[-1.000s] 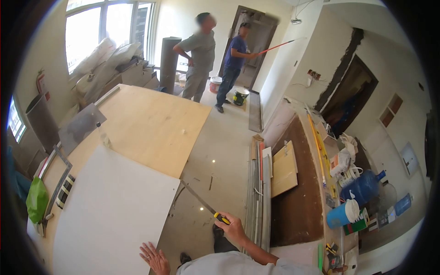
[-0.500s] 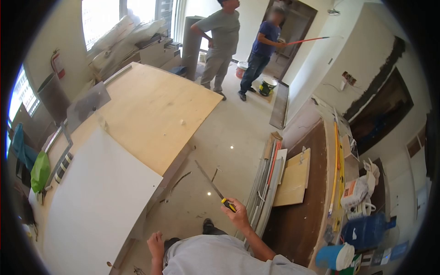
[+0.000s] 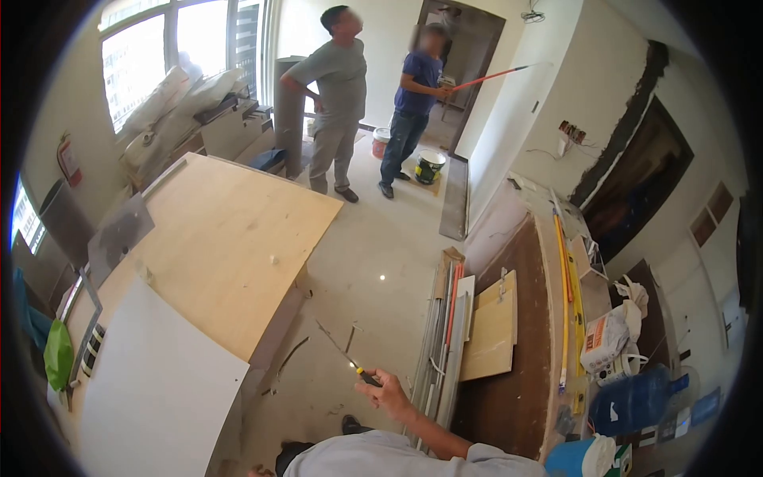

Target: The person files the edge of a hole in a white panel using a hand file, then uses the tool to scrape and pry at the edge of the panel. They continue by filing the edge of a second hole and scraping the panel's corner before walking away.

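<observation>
My right hand [image 3: 388,395] is closed on the yellow and black handle of a long, thin-bladed tool [image 3: 350,358], held above the floor with its blade pointing forward and left. Only a small part of my left hand [image 3: 261,471] shows at the bottom edge, and its fingers cannot be made out. To the left stands a big table with a bare plywood top [image 3: 230,230] and a white sheet [image 3: 151,381] over its near part. Dark thin strips [image 3: 292,354] lie on the floor beyond the tool.
Two people stand ahead, one in grey [image 3: 338,95], one in blue [image 3: 415,87] holding a red pole [image 3: 485,78]. A paint bucket [image 3: 429,167] is near them. Long profiles [image 3: 445,342] lie at right beside a counter holding yellow levels [image 3: 574,302] and a blue water bottle [image 3: 636,400].
The view has tilted up and shifted right. My left hand has dropped almost out of view. My right hand still holds the tool, now slightly lower and further left in view.
</observation>
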### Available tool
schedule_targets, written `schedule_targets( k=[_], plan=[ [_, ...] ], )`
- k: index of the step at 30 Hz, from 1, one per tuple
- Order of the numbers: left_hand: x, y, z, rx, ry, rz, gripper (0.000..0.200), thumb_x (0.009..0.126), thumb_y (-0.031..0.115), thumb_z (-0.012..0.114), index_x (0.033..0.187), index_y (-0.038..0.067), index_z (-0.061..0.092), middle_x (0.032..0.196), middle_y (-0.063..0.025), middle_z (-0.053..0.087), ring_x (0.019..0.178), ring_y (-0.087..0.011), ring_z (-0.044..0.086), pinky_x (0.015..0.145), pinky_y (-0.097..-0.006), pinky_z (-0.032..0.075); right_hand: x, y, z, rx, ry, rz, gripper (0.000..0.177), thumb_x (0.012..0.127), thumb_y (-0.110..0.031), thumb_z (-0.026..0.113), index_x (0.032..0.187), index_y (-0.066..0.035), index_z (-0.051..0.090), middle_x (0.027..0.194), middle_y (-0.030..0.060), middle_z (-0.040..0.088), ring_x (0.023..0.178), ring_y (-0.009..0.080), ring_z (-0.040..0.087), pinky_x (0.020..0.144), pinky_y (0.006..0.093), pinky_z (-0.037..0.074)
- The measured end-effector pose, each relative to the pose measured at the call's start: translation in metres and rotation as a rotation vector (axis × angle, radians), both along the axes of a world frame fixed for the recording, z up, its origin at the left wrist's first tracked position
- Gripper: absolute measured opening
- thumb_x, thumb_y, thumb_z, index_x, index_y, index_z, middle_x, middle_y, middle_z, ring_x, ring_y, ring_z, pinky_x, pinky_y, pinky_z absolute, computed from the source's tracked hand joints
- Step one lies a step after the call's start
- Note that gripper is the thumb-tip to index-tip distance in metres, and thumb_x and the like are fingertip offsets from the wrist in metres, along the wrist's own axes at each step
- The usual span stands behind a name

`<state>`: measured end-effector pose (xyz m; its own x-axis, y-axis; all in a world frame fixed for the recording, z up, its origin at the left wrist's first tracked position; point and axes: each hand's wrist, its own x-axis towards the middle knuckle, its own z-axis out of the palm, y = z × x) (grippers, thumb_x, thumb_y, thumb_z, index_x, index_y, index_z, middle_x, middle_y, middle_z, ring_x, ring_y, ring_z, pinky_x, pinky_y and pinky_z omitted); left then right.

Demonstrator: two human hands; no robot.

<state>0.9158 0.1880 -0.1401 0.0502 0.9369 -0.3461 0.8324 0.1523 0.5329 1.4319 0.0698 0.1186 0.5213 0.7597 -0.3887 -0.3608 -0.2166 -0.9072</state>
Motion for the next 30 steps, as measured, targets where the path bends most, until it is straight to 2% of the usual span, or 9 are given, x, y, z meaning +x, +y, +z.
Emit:
schedule_targets(
  k=[2, 3, 4, 11, 16, 24, 30],
  plan=[
    [-0.012, -0.013, 0.005, -0.367, -0.131, -0.048, 0.042, 0.102, 0.044, 0.07, 0.128, 0.014, 0.082, 0.118, -0.0271, 0.081, 0.101, -0.0273, 0.081, 0.098, -0.0504, 0.06, 0.004, 0.006, -0.007, 0.009, 0.006, -0.011, 0.032, 0.098, -0.017, 0.085, 0.12, -0.002, 0.067, 0.076, -0.0021, 0.058, 0.055, 0.0075, 0.051, 0.051, 0.0271, 0.043],
    [-0.005, -0.02, 0.016, -0.132, -0.069, -0.262, 0.047, 0.103, 0.046, 0.067, 0.125, 0.007, 0.082, 0.104, -0.0285, 0.081, 0.099, -0.0344, 0.08, 0.094, -0.0556, 0.059, 0.004, 0.009, -0.008, 0.012, 0.005, -0.016, 0.031, 0.098, -0.018, 0.084, 0.119, -0.003, 0.067, 0.077, -0.0021, 0.058, 0.056, 0.0072, 0.051, 0.051, 0.0271, 0.043],
    [0.004, -0.016, 0.019, -0.156, -0.033, -0.253, 0.053, 0.103, 0.05, 0.067, 0.129, 0.006, 0.08, 0.111, -0.0279, 0.08, 0.107, -0.0371, 0.077, 0.098, -0.0556, 0.057, 0.0, 0.013, -0.005, 0.011, 0.006, -0.03, 0.03, 0.099, -0.018, 0.084, 0.118, -0.003, 0.067, 0.078, -0.002, 0.058, 0.056, 0.0071, 0.051, 0.051, 0.027, 0.044],
    [0.091, 0.07, 0.022, -0.185, -0.045, -0.414, 0.052, 0.101, 0.049, 0.067, 0.127, 0.006, 0.08, 0.11, -0.0276, 0.08, 0.106, -0.0376, 0.078, 0.098, -0.0553, 0.057, -0.035, 0.039, 0.009, 0.024, 0.069, -0.127, 0.023, 0.103, -0.021, 0.079, 0.114, -0.004, 0.066, 0.078, -0.0016, 0.056, 0.056, 0.007, 0.048, 0.053, 0.027, 0.044],
    [0.127, 0.127, 0.03, -0.167, -0.062, -0.52, 0.052, 0.1, 0.049, 0.068, 0.125, 0.005, 0.081, 0.11, -0.0273, 0.08, 0.106, -0.0379, 0.078, 0.098, -0.055, 0.058, -0.057, 0.065, 0.021, 0.025, 0.056, -0.215, 0.021, 0.104, -0.021, 0.077, 0.111, -0.005, 0.065, 0.076, -0.0007, 0.056, 0.055, 0.0077, 0.048, 0.054, 0.0273, 0.045],
    [0.154, 0.183, 0.045, -0.17, -0.099, -0.634, 0.051, 0.099, 0.048, 0.069, 0.123, 0.005, 0.081, 0.11, -0.0269, 0.08, 0.106, -0.0384, 0.078, 0.097, -0.0547, 0.058, -0.085, 0.099, 0.012, 0.006, 0.146, -0.332, 0.023, 0.105, -0.027, 0.075, 0.105, -0.009, 0.061, 0.081, 0.0015, 0.06, 0.057, 0.0104, 0.052, 0.055, 0.0306, 0.047],
    [0.158, 0.205, 0.05, -0.18, -0.116, -0.692, 0.05, 0.097, 0.048, 0.069, 0.121, 0.005, 0.081, 0.11, -0.0266, 0.08, 0.105, -0.0388, 0.078, 0.097, -0.0544, 0.059, -0.105, 0.102, -0.002, -0.041, 0.31, -0.503, 0.024, 0.106, -0.031, 0.075, 0.112, -0.01, 0.064, 0.084, 0.0016, 0.059, 0.057, 0.0113, 0.051, 0.06, 0.0356, 0.05]
  ],
)
